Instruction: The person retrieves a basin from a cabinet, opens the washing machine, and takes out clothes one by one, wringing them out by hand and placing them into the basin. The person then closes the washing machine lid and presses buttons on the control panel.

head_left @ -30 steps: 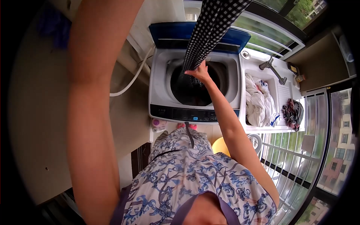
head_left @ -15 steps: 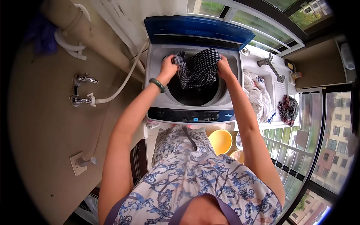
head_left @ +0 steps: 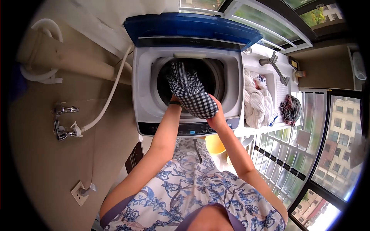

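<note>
Top-load washer (head_left: 233,77), lid (head_left: 192,29) raised; sink (head_left: 282,90) right. Right hand (head_left: 217,115) clasps gingham cloth (head_left: 194,96); left hand (head_left: 174,98) partly behind, grip hidden.

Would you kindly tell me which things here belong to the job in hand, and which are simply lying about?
In the job:
checked cloth, in the right hand
open washing machine beneath

Apparently lying about:
white cloths
dark bundle
yellow basin

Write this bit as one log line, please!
left hand: mostly hidden by cloth | right hand: holding cloth | washer: lid open | sink: white laundry inside
</note>
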Action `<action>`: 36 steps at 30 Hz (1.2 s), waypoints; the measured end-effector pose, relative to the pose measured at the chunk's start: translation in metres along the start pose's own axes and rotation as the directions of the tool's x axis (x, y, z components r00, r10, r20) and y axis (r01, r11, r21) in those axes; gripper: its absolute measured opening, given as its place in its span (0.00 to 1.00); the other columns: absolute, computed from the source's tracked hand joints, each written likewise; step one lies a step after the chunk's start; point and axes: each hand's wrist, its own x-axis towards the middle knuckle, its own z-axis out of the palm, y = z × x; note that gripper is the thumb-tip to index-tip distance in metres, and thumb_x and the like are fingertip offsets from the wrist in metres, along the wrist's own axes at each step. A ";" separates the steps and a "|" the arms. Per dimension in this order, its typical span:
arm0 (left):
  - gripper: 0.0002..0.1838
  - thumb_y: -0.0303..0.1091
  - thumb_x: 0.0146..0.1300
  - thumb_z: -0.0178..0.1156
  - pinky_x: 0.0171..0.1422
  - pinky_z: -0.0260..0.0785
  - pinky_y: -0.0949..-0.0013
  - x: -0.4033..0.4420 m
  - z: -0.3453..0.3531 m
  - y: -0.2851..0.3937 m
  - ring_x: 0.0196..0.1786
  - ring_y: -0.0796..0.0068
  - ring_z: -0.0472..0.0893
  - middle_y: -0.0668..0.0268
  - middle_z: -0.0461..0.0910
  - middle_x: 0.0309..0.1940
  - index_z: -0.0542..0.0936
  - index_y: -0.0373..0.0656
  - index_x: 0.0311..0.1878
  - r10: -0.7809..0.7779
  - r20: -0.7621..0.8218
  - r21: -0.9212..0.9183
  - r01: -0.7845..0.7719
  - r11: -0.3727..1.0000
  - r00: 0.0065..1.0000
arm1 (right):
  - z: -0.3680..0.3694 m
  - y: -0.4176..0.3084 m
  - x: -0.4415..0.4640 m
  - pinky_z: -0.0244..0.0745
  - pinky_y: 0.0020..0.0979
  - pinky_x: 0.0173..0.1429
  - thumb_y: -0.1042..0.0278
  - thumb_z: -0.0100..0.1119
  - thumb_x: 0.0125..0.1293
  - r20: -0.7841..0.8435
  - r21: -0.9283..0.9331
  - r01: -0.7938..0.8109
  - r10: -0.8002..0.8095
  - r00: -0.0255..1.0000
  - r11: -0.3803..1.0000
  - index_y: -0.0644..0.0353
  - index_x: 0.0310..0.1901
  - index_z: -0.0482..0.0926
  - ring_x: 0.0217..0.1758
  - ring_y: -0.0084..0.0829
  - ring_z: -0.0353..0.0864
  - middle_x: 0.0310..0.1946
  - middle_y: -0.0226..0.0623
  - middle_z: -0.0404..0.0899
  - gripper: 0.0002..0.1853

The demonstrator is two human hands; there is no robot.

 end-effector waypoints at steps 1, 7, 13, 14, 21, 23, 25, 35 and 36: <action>0.35 0.61 0.66 0.43 0.69 0.57 0.47 -0.001 -0.007 -0.002 0.67 0.53 0.63 0.54 0.65 0.64 0.61 0.44 0.67 0.015 -0.032 0.028 -0.014 1.000 0.999 | -0.010 0.003 -0.008 0.71 0.32 0.62 0.61 0.43 0.70 0.032 0.053 -0.056 0.055 0.998 0.997 0.62 0.60 0.70 0.58 0.30 0.75 0.55 0.38 0.76 0.21; 0.26 0.51 0.70 0.45 0.62 0.69 0.52 -0.013 -0.004 0.004 0.60 0.58 0.74 0.56 0.75 0.57 0.73 0.41 0.60 -0.104 -0.421 0.117 0.168 0.979 0.901 | -0.095 -0.026 -0.011 0.70 0.40 0.65 0.54 0.43 0.70 -0.074 0.213 -0.015 0.031 0.997 0.977 0.63 0.59 0.70 0.59 0.38 0.75 0.56 0.43 0.75 0.24; 0.27 0.45 0.72 0.34 0.63 0.69 0.49 -0.040 0.031 0.027 0.62 0.55 0.72 0.51 0.71 0.61 0.69 0.36 0.61 -0.240 -0.248 -0.036 0.239 0.970 0.938 | -0.144 -0.030 0.121 0.71 0.43 0.64 0.51 0.39 0.71 -0.246 0.213 0.127 -0.073 0.967 0.969 0.65 0.55 0.73 0.58 0.39 0.76 0.55 0.45 0.76 0.25; 0.27 0.47 0.72 0.34 0.64 0.68 0.49 -0.047 0.037 0.029 0.63 0.55 0.72 0.51 0.70 0.61 0.68 0.36 0.62 -0.232 -0.242 -0.020 0.235 0.972 0.942 | -0.143 -0.014 0.141 0.71 0.42 0.63 0.51 0.40 0.71 -0.250 0.181 0.119 -0.071 0.966 0.976 0.65 0.55 0.74 0.57 0.39 0.76 0.55 0.45 0.76 0.25; 0.30 0.52 0.73 0.32 0.64 0.68 0.48 -0.079 0.053 0.016 0.65 0.55 0.70 0.53 0.67 0.65 0.63 0.41 0.67 -0.233 -0.196 -0.152 0.205 0.967 0.953 | -0.048 0.043 0.165 0.70 0.42 0.63 0.58 0.39 0.72 -0.020 0.382 -0.403 0.443 0.896 0.832 0.65 0.58 0.71 0.60 0.40 0.73 0.58 0.47 0.73 0.22; 0.31 0.54 0.72 0.33 0.66 0.66 0.49 -0.086 0.050 0.010 0.66 0.56 0.69 0.54 0.66 0.66 0.62 0.42 0.68 -0.208 -0.209 -0.102 0.190 0.976 0.955 | -0.044 0.049 0.171 0.69 0.43 0.63 0.58 0.39 0.72 0.006 0.378 -0.377 0.404 0.915 0.846 0.65 0.58 0.71 0.60 0.40 0.73 0.59 0.47 0.73 0.22; 0.31 0.55 0.72 0.35 0.68 0.63 0.49 -0.092 0.046 0.013 0.67 0.56 0.67 0.55 0.66 0.66 0.61 0.43 0.68 -0.221 -0.206 -0.058 0.213 0.975 0.953 | -0.044 0.049 0.177 0.69 0.43 0.63 0.58 0.39 0.72 0.008 0.333 -0.318 0.335 0.942 0.888 0.65 0.58 0.71 0.60 0.40 0.73 0.59 0.47 0.73 0.22; 0.28 0.19 0.54 0.49 0.57 0.70 0.56 -0.056 0.054 0.063 0.54 0.49 0.77 0.45 0.76 0.51 0.64 0.31 0.62 -0.085 0.133 0.965 -0.148 -0.216 0.988 | -0.128 0.055 0.252 0.64 0.36 0.66 0.62 0.72 0.48 0.641 -0.749 0.655 -0.144 0.754 0.101 0.55 0.56 0.74 0.61 0.39 0.70 0.53 0.40 0.76 0.31; 0.28 0.17 0.50 0.50 0.52 0.72 0.52 -0.055 0.068 0.063 0.49 0.45 0.78 0.41 0.78 0.46 0.65 0.28 0.59 -0.175 0.124 0.833 -0.199 -0.516 0.977 | -0.125 0.047 0.254 0.68 0.38 0.62 0.61 0.69 0.50 0.609 -0.788 0.615 -0.121 0.784 0.027 0.57 0.50 0.77 0.56 0.43 0.74 0.51 0.43 0.77 0.25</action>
